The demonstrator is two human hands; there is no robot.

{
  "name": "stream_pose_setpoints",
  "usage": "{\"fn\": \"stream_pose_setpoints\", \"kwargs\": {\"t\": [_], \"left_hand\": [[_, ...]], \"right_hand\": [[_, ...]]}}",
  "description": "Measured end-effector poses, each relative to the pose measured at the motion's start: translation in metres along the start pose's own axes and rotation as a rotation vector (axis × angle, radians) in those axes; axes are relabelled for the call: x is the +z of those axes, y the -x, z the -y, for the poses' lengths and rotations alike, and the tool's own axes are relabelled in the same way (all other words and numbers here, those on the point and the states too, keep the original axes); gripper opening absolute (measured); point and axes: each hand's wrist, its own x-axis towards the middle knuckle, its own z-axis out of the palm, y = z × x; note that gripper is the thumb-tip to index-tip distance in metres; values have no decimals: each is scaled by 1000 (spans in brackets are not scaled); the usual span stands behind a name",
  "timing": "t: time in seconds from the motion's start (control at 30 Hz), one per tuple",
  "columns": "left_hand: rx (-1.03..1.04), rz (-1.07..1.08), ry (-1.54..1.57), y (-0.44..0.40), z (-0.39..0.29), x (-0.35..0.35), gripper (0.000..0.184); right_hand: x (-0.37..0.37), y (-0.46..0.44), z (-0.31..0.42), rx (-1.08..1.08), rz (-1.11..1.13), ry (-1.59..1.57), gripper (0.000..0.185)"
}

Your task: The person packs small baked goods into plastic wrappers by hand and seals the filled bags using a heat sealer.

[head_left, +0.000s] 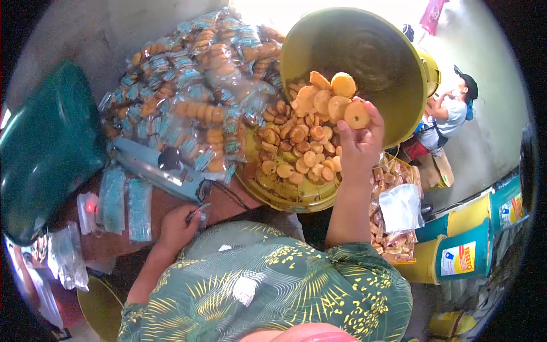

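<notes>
Cookies (300,166), loose and too many to count, lie heaped at the mouth of one big yellow tub (364,51), which is tipped with its opening toward the viewer. Left of the tub spreads a pile of clear bags (188,97) of cookies with blue labels, dozens of them, overlapping too much to count. One dark green sack (48,148) is well apart from the tub, at far left. One round yellow tray (285,200) sits just below the tub's mouth and bears most of the heap. Two labelled buckets (464,255), green and yellow, lie to the tub's lower right. One crate (393,251) of wrapped snacks is nearer, below the tub, with one white plastic bag (400,206) on top. One person (453,117) in a black cap is right of the tub. One blue bag sealer (159,170) and two stacks of blue labels (126,199) are to its lower left. The right hand (364,137), at the tub's mouth, pinches at least one cookie between thumb and partly bent fingers; whether it grips those just behind cannot be told. The left hand (181,228), beside the sealer, has curled fingers; what they hold is unclear.
</notes>
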Motion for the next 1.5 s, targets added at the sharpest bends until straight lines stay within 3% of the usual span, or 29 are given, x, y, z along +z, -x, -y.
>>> {"fn": "stream_pose_setpoints", "kwargs": {"t": [0.5,0.7,0.87,1.27,1.5], "left_hand": [[117,-30,-234,12,-7,8,22],[140,-26,-266,14,-2,9,22],[266,-62,-236,13,11,11,22],[175,32,-170,15,9,4,27],[210,-50,-192,18,13,10,25]], "right_hand": [[-55,40,38,-121,-48,63,67],[-71,54,52,-76,-39,122,66],[-61,61,64,-57,-20,154,65],[-38,54,69,-61,27,322,68],[-12,52,55,37,19,187,65]]}}
